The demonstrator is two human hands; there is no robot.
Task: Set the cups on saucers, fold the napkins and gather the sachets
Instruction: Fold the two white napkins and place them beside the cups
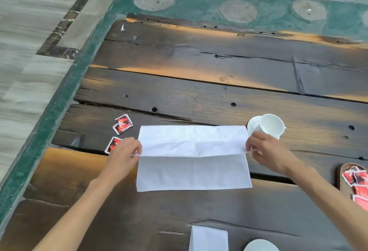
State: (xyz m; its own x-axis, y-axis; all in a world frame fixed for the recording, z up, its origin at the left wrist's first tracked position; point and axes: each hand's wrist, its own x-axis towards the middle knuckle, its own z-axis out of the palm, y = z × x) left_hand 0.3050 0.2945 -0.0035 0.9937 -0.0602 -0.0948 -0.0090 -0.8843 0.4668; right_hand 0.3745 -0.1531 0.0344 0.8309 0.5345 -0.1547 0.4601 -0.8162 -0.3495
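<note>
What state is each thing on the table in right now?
Napkin: half folded, both hands pinching its fold.
Cup: tilted on its saucer.
Loose sachets: scattered left of the napkin.
Wooden tray: holds sachets.
Second napkin: folded, at near edge.

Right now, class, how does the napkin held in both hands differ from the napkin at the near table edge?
The held napkin is spread wide, mid-fold, its far half lifted; the near napkin is a compact folded stack. The left hand and right hand pinch the first; nothing touches the second. Both are white.
</note>
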